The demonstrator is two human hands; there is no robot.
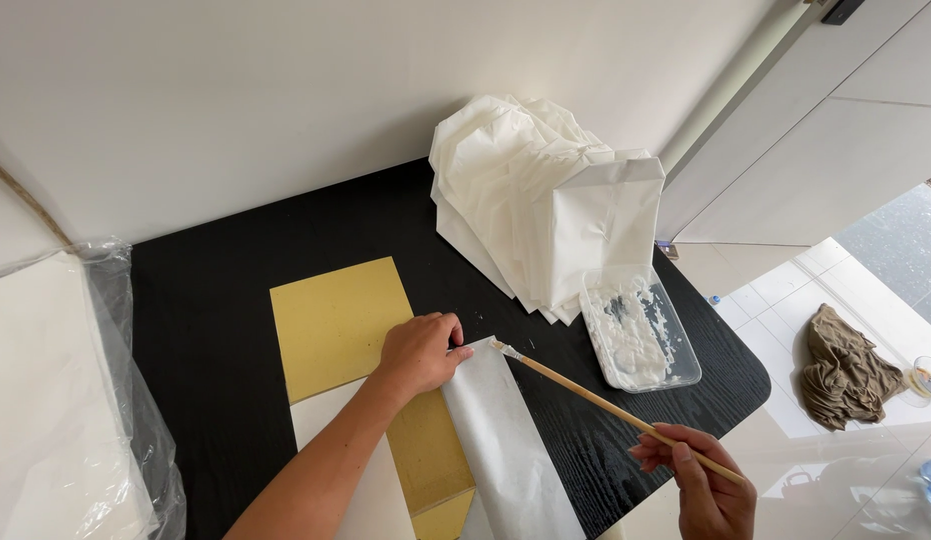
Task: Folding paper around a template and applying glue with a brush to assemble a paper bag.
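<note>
Our left hand (421,352) presses thin, limp white paper (506,440) flat near table (216,330) front edge; our right hand (706,485) pinches light, stiff brush (606,405) by handle end, bristles touching paper's top corner.

A black wood-grain bench (236,300) is carrying a yellow board (336,320) at its centre, a heap of white paper bags (536,190) lying at one o'clock, and a clear paste tray (641,330) sitting at three o'clock, touching the heap.

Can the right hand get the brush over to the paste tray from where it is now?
Probably yes: the right hand holds the brush, and the paste tray sits just beyond it, uncovered.
</note>
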